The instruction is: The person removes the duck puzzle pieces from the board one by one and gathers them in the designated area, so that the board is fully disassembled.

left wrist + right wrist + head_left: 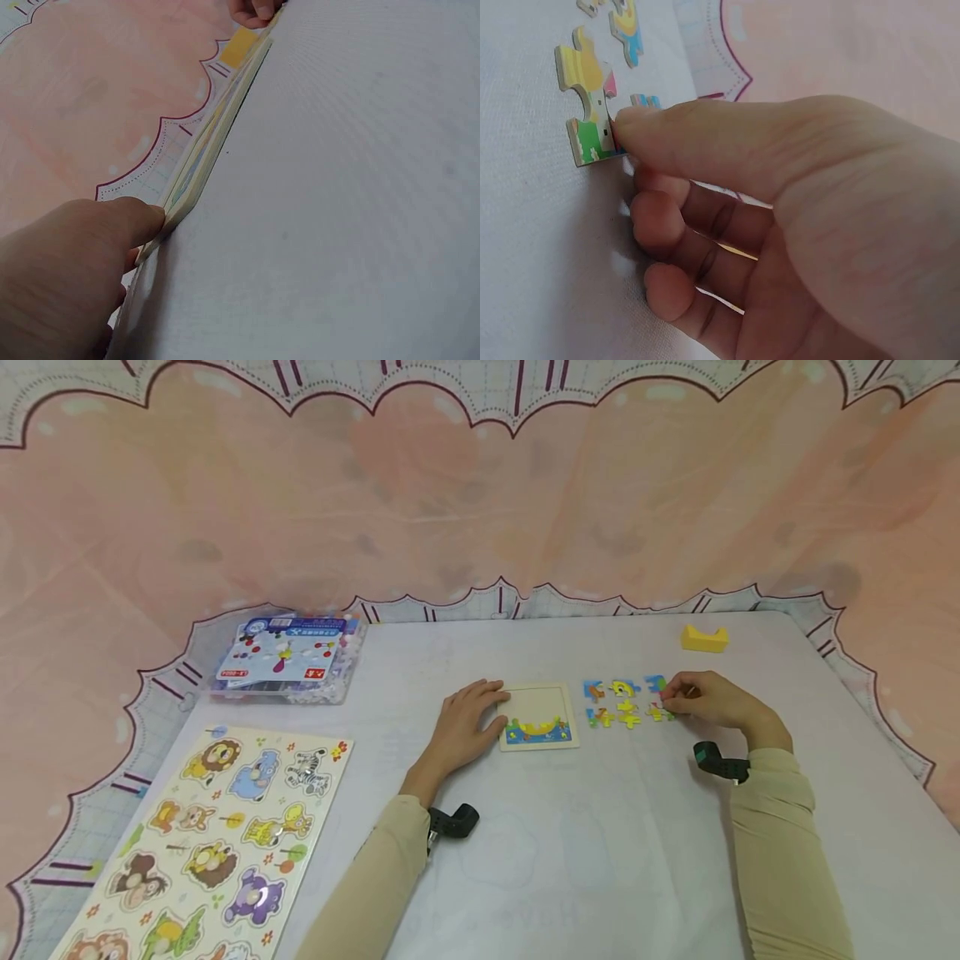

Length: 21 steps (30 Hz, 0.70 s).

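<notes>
A small wooden puzzle tray (535,703) lies flat, its bottom strip filled with blue and yellow picture pieces. My left hand (465,722) rests at its left side, fingers extended; in the left wrist view the thumb (146,217) presses the tray's edge. Loose jigsaw pieces (628,716) lie in rows to the right of the tray. At their right column, my right hand (708,700) pinches a puzzle piece (591,135), green and white with some yellow, at its edge with the thumb. The index fingertip is mostly hidden behind the thumb.
A yellow notched block (705,640) stands at the back right. On the left lies a large animal peg board (251,756); behind it sits a clear plastic box (281,660) with a printed label. Patterned cloth hangs behind the white-covered table (585,843).
</notes>
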Each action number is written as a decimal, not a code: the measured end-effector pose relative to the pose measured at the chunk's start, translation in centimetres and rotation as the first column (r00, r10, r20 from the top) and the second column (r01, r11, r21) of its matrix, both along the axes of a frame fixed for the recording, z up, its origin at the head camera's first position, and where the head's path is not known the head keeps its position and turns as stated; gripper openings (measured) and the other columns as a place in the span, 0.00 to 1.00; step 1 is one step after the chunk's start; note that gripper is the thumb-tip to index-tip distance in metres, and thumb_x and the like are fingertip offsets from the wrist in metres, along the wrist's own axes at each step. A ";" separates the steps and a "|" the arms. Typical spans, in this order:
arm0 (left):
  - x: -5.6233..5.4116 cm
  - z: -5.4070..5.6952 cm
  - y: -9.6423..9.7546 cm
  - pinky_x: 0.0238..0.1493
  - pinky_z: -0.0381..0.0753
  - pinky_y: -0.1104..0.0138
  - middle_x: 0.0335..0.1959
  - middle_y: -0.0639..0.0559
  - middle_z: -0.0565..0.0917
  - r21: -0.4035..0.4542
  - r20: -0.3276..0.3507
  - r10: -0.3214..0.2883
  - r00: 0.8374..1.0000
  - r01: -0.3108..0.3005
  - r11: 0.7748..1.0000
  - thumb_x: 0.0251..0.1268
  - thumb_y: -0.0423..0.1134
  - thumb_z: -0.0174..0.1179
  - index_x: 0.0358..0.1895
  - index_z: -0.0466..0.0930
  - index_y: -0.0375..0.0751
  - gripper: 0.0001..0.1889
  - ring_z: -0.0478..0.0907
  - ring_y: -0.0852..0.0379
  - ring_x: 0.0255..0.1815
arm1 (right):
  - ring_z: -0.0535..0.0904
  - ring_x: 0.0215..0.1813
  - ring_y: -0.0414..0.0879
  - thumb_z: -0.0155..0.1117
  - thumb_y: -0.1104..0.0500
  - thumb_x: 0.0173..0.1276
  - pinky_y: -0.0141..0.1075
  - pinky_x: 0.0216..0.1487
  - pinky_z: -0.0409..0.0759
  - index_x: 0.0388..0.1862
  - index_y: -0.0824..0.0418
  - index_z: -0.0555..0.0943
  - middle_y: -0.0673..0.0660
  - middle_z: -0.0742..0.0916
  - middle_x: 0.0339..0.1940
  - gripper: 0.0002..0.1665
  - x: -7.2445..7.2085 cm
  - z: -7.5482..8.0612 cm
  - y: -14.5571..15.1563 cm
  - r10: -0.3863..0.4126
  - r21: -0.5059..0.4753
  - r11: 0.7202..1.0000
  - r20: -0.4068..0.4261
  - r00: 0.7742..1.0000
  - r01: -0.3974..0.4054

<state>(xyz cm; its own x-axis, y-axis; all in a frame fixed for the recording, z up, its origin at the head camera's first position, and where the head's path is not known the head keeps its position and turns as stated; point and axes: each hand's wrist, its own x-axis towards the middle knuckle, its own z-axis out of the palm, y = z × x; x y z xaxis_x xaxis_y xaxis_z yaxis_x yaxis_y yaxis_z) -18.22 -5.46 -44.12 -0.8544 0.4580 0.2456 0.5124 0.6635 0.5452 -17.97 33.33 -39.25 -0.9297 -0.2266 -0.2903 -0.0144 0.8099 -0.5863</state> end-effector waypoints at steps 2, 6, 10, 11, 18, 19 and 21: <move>0.0 0.1 0.0 0.67 0.59 0.45 0.67 0.50 0.72 -0.004 0.006 0.000 1.000 0.000 1.000 0.65 0.42 0.57 0.58 0.76 0.46 0.18 0.61 0.49 0.72 | 0.71 0.40 0.47 0.60 0.52 0.67 0.32 0.36 0.71 0.45 0.62 0.78 0.55 0.80 0.36 0.15 0.0 0.0 0.0 0.000 -0.008 1.000 -0.008 1.000 0.000; 0.1 0.1 0.0 0.67 0.58 0.46 0.67 0.50 0.72 -0.004 0.010 0.000 1.000 0.000 1.000 0.66 0.43 0.57 0.58 0.76 0.46 0.18 0.60 0.49 0.72 | 0.71 0.38 0.46 0.60 0.52 0.68 0.32 0.35 0.73 0.44 0.61 0.77 0.56 0.80 0.36 0.14 0.1 0.1 0.0 -0.014 -0.029 0.999 -0.025 1.000 0.013; 0.1 0.1 0.0 0.67 0.58 0.46 0.67 0.50 0.71 -0.009 0.011 0.000 1.000 0.000 1.000 0.66 0.43 0.57 0.58 0.76 0.46 0.19 0.60 0.49 0.72 | 0.74 0.37 0.46 0.59 0.51 0.68 0.32 0.35 0.73 0.43 0.60 0.77 0.57 0.81 0.37 0.14 0.0 0.1 -0.4 -0.025 -0.050 0.998 -0.046 0.999 0.023; 0.0 0.0 0.1 0.67 0.58 0.46 0.67 0.50 0.71 -0.012 0.011 0.000 1.000 0.000 1.000 0.66 0.43 0.57 0.59 0.76 0.46 0.19 0.60 0.49 0.72 | 0.74 0.37 0.46 0.59 0.51 0.68 0.33 0.35 0.73 0.43 0.60 0.77 0.57 0.82 0.37 0.14 0.0 0.1 -0.5 -0.024 -0.053 0.998 -0.053 0.998 0.022; 0.0 0.0 0.1 0.67 0.59 0.46 0.67 0.50 0.72 -0.007 0.000 -0.001 1.000 0.001 1.000 0.66 0.42 0.57 0.58 0.76 0.46 0.19 0.61 0.49 0.72 | 0.75 0.38 0.47 0.59 0.53 0.69 0.33 0.36 0.74 0.44 0.59 0.77 0.58 0.83 0.37 0.12 -0.3 0.1 -1.6 -0.006 -0.075 0.997 -0.109 0.994 -0.002; 0.0 0.0 0.1 0.67 0.59 0.46 0.67 0.50 0.72 -0.007 -0.001 -0.001 1.000 0.001 1.000 0.66 0.42 0.57 0.59 0.76 0.46 0.19 0.61 0.49 0.72 | 0.75 0.38 0.47 0.59 0.53 0.69 0.33 0.35 0.74 0.44 0.59 0.78 0.58 0.83 0.37 0.12 -0.4 0.1 -1.8 0.002 -0.080 0.997 -0.118 0.993 -0.011; 0.0 0.0 0.1 0.67 0.59 0.46 0.67 0.50 0.72 -0.008 0.001 0.000 1.000 0.000 1.000 0.66 0.42 0.57 0.59 0.76 0.46 0.19 0.61 0.49 0.72 | 0.76 0.37 0.47 0.59 0.55 0.69 0.33 0.35 0.74 0.44 0.60 0.78 0.58 0.83 0.36 0.11 -0.5 0.1 -2.1 0.024 -0.089 0.995 -0.141 0.990 -0.037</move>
